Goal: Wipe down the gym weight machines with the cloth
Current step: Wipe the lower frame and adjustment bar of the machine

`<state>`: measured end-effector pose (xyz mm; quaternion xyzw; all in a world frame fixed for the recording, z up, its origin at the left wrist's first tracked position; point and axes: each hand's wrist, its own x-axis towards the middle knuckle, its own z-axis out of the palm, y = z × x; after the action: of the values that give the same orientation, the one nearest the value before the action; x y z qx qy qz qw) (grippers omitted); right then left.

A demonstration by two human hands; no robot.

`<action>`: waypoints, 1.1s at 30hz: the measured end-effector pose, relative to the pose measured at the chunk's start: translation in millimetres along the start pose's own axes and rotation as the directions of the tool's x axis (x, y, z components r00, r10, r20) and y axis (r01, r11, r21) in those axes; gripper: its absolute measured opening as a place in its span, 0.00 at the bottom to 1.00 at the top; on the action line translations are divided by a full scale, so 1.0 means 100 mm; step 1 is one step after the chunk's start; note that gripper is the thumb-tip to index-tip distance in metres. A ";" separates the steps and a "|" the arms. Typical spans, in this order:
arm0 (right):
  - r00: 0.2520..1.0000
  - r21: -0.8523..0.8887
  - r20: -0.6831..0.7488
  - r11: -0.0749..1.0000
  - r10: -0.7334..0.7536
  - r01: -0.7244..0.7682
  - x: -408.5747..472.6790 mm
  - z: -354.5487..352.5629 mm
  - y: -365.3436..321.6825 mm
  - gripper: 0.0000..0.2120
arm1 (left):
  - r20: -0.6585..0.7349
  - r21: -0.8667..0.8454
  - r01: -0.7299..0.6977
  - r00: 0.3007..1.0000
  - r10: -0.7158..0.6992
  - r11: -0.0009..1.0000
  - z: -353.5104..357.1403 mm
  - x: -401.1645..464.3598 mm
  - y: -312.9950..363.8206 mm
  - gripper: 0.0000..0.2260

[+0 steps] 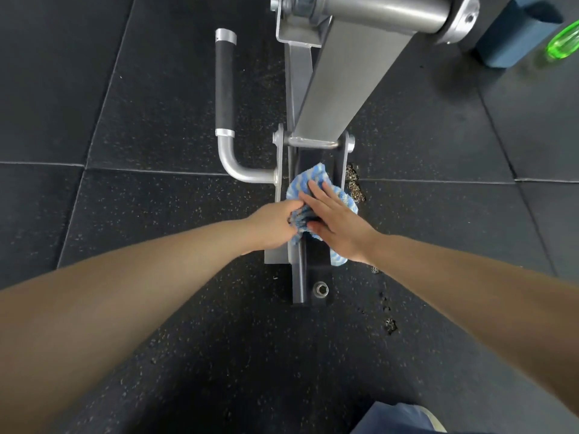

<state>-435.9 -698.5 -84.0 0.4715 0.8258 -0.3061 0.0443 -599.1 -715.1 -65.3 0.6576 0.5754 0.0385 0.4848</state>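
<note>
A blue and white striped cloth (308, 178) lies bunched over the low dark base bracket (308, 283) of a grey weight machine, just below the pivot where its wide grey arm (341, 79) comes down. My left hand (274, 225) grips the cloth's left side with curled fingers. My right hand (336, 222) lies across the cloth with fingers straight, pressing it onto the bracket. A curved silver handle with a black grip (225, 86) sticks out to the left of the pivot.
Black speckled rubber floor tiles (150, 214) surround the machine. The rubber is crumbled beside the bracket (355, 186). A thick steel sleeve (385, 9) crosses the top. A blue block (517, 36) and a green bottle (564, 40) sit at the top right.
</note>
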 end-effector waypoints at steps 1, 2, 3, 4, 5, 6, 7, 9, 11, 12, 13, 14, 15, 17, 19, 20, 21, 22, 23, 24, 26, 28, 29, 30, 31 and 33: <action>1.000 0.029 -0.011 1.000 -0.005 0.005 -0.04 0.02 0.01 0.26 | -0.008 0.017 0.011 1.000 -0.011 1.000 0.00 0.00 -0.02 0.16; 1.000 0.041 0.006 0.999 -0.015 0.015 -0.09 0.04 0.01 0.25 | -0.003 0.020 0.029 1.000 -0.029 0.999 0.00 -0.02 -0.03 0.14; 0.999 0.045 0.032 0.998 -0.034 0.032 -0.16 0.05 0.01 0.25 | 0.021 -0.006 0.052 0.998 -0.052 0.999 0.02 -0.05 -0.03 0.13; 0.997 0.047 0.051 0.998 -0.054 0.052 -0.23 0.06 0.01 0.25 | 0.065 -0.062 0.072 0.996 -0.068 0.996 0.04 -0.08 -0.02 0.11; 0.995 0.042 0.068 0.997 -0.074 0.071 -0.30 0.08 0.00 0.25 | 0.121 -0.127 0.090 0.990 -0.075 0.988 0.08 -0.12 -0.02 0.10; 0.993 0.045 0.083 0.995 -0.090 0.086 -0.37 0.10 0.00 0.25 | 0.175 -0.186 0.106 0.982 -0.074 0.977 0.11 -0.16 -0.01 0.08; 0.991 0.055 0.094 0.995 -0.094 0.089 -0.43 0.13 -0.01 0.25 | 0.230 -0.221 0.125 0.970 -0.073 0.967 0.13 -0.19 -0.01 0.06; 0.990 0.102 0.092 0.990 -0.103 0.094 -0.56 0.18 0.00 0.24 | 0.325 -0.241 0.153 0.943 -0.068 0.958 0.15 -0.21 -0.02 0.05; 0.989 0.179 0.091 0.979 -0.119 0.101 -0.71 0.26 0.01 0.23 | 0.416 -0.213 0.164 0.907 -0.063 0.963 0.19 -0.21 -0.02 0.04; 0.988 0.233 0.103 0.969 -0.112 0.085 -0.78 0.29 0.01 0.22 | 0.460 -0.190 0.162 0.886 -0.058 0.968 0.21 -0.21 -0.02 0.05; 0.990 0.303 0.111 0.952 -0.086 0.048 -0.86 0.31 0.00 0.21 | 0.501 -0.159 0.156 0.863 -0.056 0.975 0.22 -0.22 0.00 0.06; 0.990 0.344 0.126 0.939 -0.057 0.010 -0.92 0.29 0.00 0.21 | 0.536 -0.137 0.149 0.842 -0.053 0.979 0.23 -0.22 0.03 0.06; 0.989 0.359 0.141 0.933 -0.032 -0.021 -0.97 0.26 -0.01 0.20 | 0.564 -0.127 0.146 0.824 -0.050 0.981 0.22 -0.22 0.05 0.07; 0.990 0.290 0.133 0.957 -0.050 0.009 -1.05 0.22 0.02 0.20 | 0.604 -0.133 0.153 0.796 -0.042 0.979 0.18 -0.22 0.10 0.07; 0.974 0.175 0.162 0.976 -0.158 0.130 -1.09 0.23 0.04 0.20 | 0.625 -0.110 0.138 0.779 -0.040 0.984 0.12 -0.21 0.12 0.07; 0.964 0.084 0.185 0.980 -0.191 0.179 -1.10 0.25 0.03 0.20 | 0.626 -0.061 0.112 0.779 -0.049 0.992 0.11 -0.21 0.13 0.07; 0.958 -0.074 0.171 0.967 -0.230 0.245 -1.10 0.31 0.03 0.21 | 0.620 0.028 0.067 0.782 -0.069 0.997 0.10 -0.20 0.12 0.06; 0.951 -0.179 0.143 0.938 -0.274 0.297 -1.07 0.35 -0.01 0.24 | 0.606 0.139 0.009 0.790 -0.092 0.990 0.09 -0.21 0.10 0.05; 0.936 -0.288 0.153 0.892 -0.317 0.349 -1.04 0.40 -0.06 0.29 | 0.585 0.251 -0.053 0.804 -0.108 0.967 0.09 -0.21 0.08 0.06; 0.943 -0.358 0.197 0.876 -0.267 0.322 -0.99 0.40 -0.14 0.33 | 0.555 0.347 -0.105 0.824 -0.114 0.932 0.10 -0.20 0.05 0.09; 0.949 -0.450 0.198 0.837 -0.246 0.311 -0.90 0.42 -0.22 0.35 | 0.493 0.450 -0.137 0.862 -0.118 0.883 0.11 -0.21 0.01 0.12; 0.938 -0.468 0.243 0.817 -0.247 0.336 -0.90 0.42 -0.25 0.32 | 0.469 0.463 -0.138 0.876 -0.110 0.875 0.11 -0.23 -0.01 0.12; 0.936 -0.472 0.227 0.810 -0.268 0.347 -0.92 0.40 -0.23 0.31 | 0.474 0.455 -0.143 0.874 -0.103 0.879 0.12 -0.24 0.00 0.12; 0.940 -0.477 0.169 0.810 -0.295 0.340 -0.94 0.40 -0.18 0.31 | 0.484 0.446 -0.157 0.870 -0.090 0.881 0.15 -0.25 0.00 0.12; 0.946 -0.477 0.133 0.817 -0.296 0.323 -0.98 0.41 -0.13 0.33 | 0.495 0.439 -0.176 0.865 -0.074 0.881 0.17 -0.26 0.01 0.11; 0.937 -0.466 0.088 0.818 -0.337 0.338 -1.02 0.43 -0.07 0.34 | 0.515 0.414 -0.203 0.856 -0.044 0.888 0.23 -0.30 0.00 0.10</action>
<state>-395.0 -801.4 -78.6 0.2922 0.9456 -0.0978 0.1038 -595.0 -753.0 -62.2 0.7625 0.3905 -0.2515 0.4504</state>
